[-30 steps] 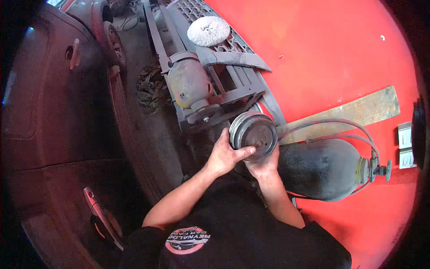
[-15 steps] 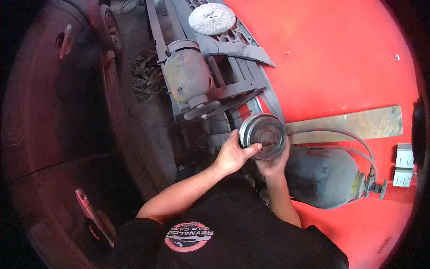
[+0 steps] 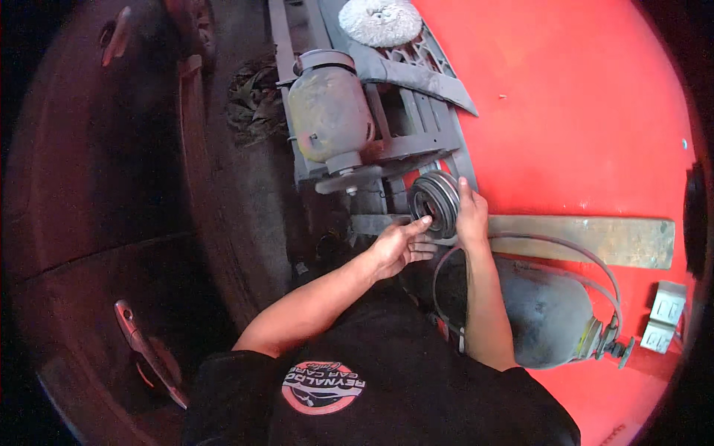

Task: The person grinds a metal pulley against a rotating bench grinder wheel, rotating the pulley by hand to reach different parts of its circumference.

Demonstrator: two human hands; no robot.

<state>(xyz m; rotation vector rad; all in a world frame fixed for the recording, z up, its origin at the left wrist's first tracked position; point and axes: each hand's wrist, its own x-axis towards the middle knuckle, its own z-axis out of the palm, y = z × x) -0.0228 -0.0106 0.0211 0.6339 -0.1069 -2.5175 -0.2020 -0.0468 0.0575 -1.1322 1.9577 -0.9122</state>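
A round, grooved dark metal part, like a pulley, is held up in front of me, tilted so its hollow dark face points left. My right hand grips it from the right, the thumb up along its rim. At its lower left edge, the thumb of my left hand touches the face while the fingers stretch beneath it. Just beyond is a dusty bench grinder with a wheel at its near end.
The grinder stands on a grey metal frame against a red wall. A white fluffy pad lies farther back. To the right are a wooden board, a grey tank with a hose, and outlets. A dark car is at left.
The grooved part has been turned from its flat round face to its ridged side and hollow. My right hand has come round to its right side; my left has slid lower.
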